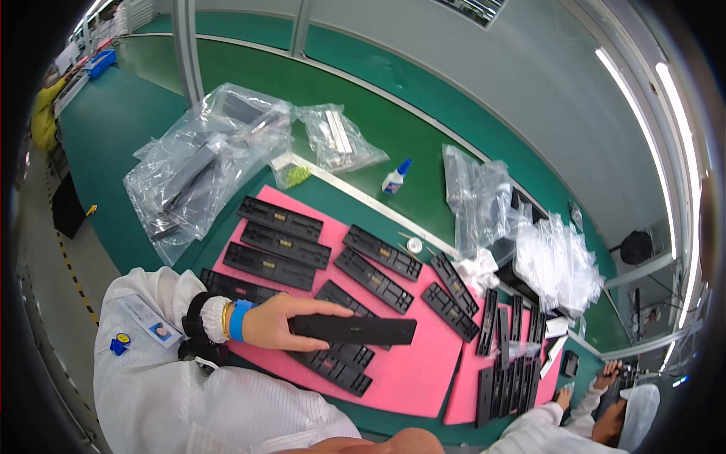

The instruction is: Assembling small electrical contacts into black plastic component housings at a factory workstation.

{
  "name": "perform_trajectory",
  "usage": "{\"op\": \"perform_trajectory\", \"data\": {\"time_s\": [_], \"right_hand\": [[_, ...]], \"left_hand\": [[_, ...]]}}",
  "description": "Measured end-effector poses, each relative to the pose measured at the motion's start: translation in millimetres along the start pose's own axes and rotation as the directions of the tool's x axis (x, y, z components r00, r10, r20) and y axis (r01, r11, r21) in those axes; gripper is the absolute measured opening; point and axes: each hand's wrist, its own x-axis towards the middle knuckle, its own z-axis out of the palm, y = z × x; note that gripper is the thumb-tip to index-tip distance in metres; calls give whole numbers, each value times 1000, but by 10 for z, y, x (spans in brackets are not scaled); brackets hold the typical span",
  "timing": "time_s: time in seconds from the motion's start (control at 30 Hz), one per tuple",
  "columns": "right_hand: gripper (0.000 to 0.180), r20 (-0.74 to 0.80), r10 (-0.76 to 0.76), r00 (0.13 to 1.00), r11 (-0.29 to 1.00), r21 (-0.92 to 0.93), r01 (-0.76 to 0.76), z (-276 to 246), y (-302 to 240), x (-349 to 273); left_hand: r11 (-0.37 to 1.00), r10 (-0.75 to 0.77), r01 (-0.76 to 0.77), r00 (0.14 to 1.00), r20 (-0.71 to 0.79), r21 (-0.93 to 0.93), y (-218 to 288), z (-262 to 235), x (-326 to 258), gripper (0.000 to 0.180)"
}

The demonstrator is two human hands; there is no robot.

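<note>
**Left hand (272, 321) grasped a long, black, rectangular bar (359, 331)**

The bar was held between fingers and thumb over a flat pink sheet (423, 371) on the green bench (325, 200). A blue band (240, 321) circled that wrist. Bare skin showed at the lower edge, too cropped to tell whether it belonged to the right hand; that hand's state could not be told.

Around the bar, long black trays with moulded compartments (374, 280) lay in slanting rows. More black pieces (507, 386) crowded together to the right, partly over a second pink sheet (463, 399).

Farther out stood a small white bottle with a blue cap (393, 181). Clear plastic bags holding dark pieces (189, 178) lay to the left; a heap of crumpled clear bags (556, 265) rose to the right. At the lower right, a co-worker in a white cap (643, 408) sat or stood beside the bench.
</note>
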Motion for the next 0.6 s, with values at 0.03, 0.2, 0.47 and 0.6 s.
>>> {"op": "perform_trajectory", "data": {"time_s": [0.03,0.2,0.47,0.6], "right_hand": [[33,-22,2,1000,1000,5,-2,-254,66,-142],[37,-210,-49,976,989,129,77,-983,420,-1345],[34,299,-894,333,416,276,867,1184,-1170,-2417],[34,532,-846,32,381,562,734,2364,-1341,-2626]], "left_hand": [[1000,-3,3,1000,-28,-18,14,-8,-52,61],[995,98,-98,994,-36,13,-52,9,48,58],[987,-6,-8,996,-86,-162,-41,40,33,57],[982,-22,1,994,-107,-190,-44,77,-43,59]]}}
